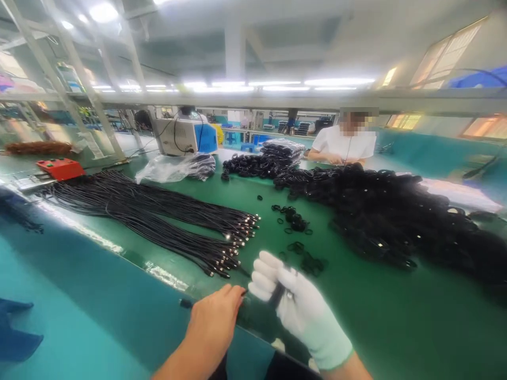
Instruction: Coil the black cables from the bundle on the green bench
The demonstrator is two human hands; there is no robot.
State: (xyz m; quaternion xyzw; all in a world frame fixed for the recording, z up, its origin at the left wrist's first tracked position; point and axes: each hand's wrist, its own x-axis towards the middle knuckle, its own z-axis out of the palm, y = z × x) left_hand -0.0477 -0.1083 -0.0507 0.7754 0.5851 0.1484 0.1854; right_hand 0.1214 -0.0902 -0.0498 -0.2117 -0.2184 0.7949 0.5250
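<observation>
My bare left hand (216, 319) is closed at the table's near edge, its fingertips pinched on a thin black cable end; a black connector (185, 303) sticks out on its left side. Just right of it, my right hand (291, 303) wears a white glove, its fingers curled around a black cable piece (277, 294). Beyond my hands, long black cables (170, 221) lie in two bundles, metal plugs toward me. Small black rings (295, 219) are scattered past the gloved hand.
A large heap of coiled black cables (380, 211) covers the right of the green table (368, 306). Farther back are a clear plastic bag (164, 168), a white and blue machine (186, 137) and a red box (61, 168). A person (344, 140) sits opposite.
</observation>
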